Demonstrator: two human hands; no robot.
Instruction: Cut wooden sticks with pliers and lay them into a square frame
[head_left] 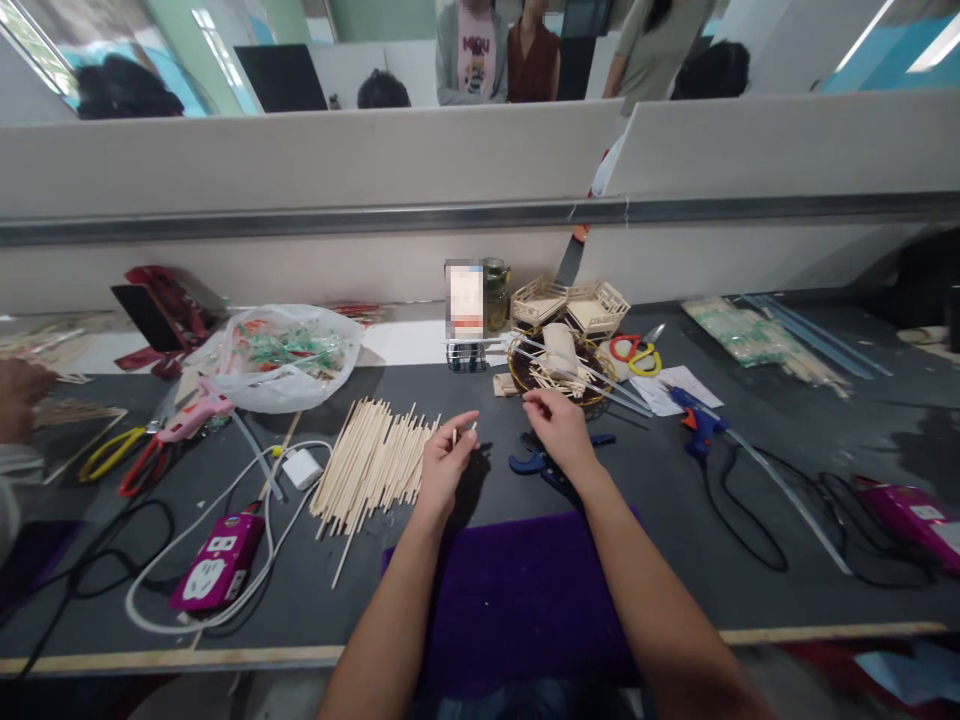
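My left hand (444, 458) pinches a short piece of thin wooden stick (465, 431) above the dark table, just right of a pile of long wooden sticks (373, 462). My right hand (556, 425) hovers over blue-handled cutters (541, 466), its fingers curled and reaching toward a round tray (517, 375) with stick pieces and a white roll. Whether the right hand holds anything is hidden. A purple cloth (517, 590) lies under my forearms.
A pink glue gun (191, 417), yellow and red scissors (124, 455), a pink power strip (217, 560) with white cable, and a plastic bag (281, 355) lie left. A blue glue gun (697, 422) and small stick baskets (574, 303) are right. Another person's hand (19, 395) is far left.
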